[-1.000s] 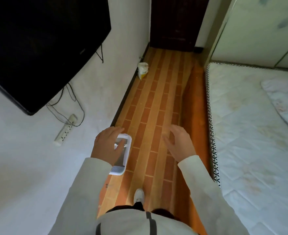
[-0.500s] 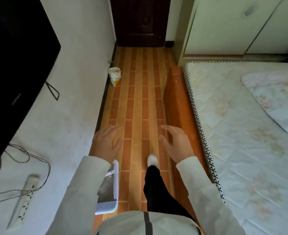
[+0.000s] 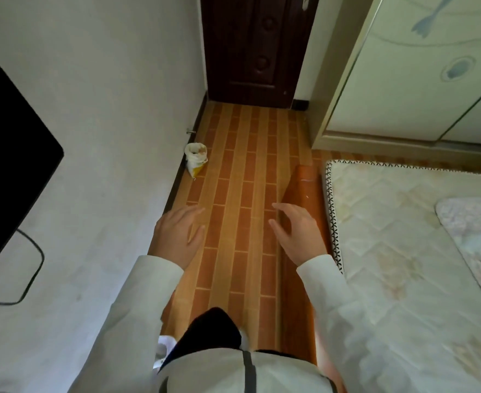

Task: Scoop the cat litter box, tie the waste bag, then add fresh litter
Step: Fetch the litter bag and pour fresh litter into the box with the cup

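Both hands hang empty over the tiled floor (image 3: 242, 194), the left hand (image 3: 178, 232) and right hand (image 3: 297, 232) with fingers relaxed. The open litter bag (image 3: 195, 158) stands ahead against the left wall (image 3: 106, 123), near the dark door (image 3: 257, 46).

A narrow strip of orange-brown brick-patterned floor (image 3: 245, 194) runs between a white plastered wall (image 3: 106, 95) on the left and a quilted mattress (image 3: 398, 251) on the right, ending at a dark brown panelled door (image 3: 257, 46). A black wall-mounted television (image 3: 10, 143) hangs on the wall with a black cable (image 3: 34, 268) looping below it. A pale green wardrobe (image 3: 420, 69) stands beyond the mattress, and a floral pillow (image 3: 477, 239) lies on the mattress at the right edge.
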The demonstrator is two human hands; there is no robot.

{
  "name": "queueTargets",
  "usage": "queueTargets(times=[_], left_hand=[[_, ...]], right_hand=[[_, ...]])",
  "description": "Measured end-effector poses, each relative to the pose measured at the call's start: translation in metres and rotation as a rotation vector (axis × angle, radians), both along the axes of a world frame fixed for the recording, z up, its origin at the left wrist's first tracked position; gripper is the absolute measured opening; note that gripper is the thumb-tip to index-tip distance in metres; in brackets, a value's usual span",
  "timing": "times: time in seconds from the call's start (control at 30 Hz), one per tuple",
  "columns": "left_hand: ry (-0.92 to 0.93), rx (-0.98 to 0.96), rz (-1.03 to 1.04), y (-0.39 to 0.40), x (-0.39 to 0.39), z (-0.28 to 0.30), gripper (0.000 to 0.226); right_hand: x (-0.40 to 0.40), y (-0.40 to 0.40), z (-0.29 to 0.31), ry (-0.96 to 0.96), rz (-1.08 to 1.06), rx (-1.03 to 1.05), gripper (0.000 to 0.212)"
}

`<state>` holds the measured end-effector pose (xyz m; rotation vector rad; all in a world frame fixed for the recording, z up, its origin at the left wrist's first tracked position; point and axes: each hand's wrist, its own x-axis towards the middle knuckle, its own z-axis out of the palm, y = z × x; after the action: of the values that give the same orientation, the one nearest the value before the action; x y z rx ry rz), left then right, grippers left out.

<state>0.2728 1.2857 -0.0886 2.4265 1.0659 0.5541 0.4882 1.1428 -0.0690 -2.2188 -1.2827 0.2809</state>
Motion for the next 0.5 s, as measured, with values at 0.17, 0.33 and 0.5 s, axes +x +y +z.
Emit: queueTargets(times=[0.17,0.33,0.5], left_hand=[[0.007,0.04,0.007,0.077,0.059,-0.012,0.042],[-0.021,0.067,0.034,0.176,0.119,-0.025,0.046],[-0.045,0.104,0.062,0.291,0.182,-0.02,0.041]], right_hand=[[0.063,0.076,-0.01,0.017,0.006,-0.032,0.039],[0.129,0.177,-0.02,0.024,0.031,-0.054,0.039],[0.194,0.3,-0.018,0.009,0.036,-0.091,0.041]])
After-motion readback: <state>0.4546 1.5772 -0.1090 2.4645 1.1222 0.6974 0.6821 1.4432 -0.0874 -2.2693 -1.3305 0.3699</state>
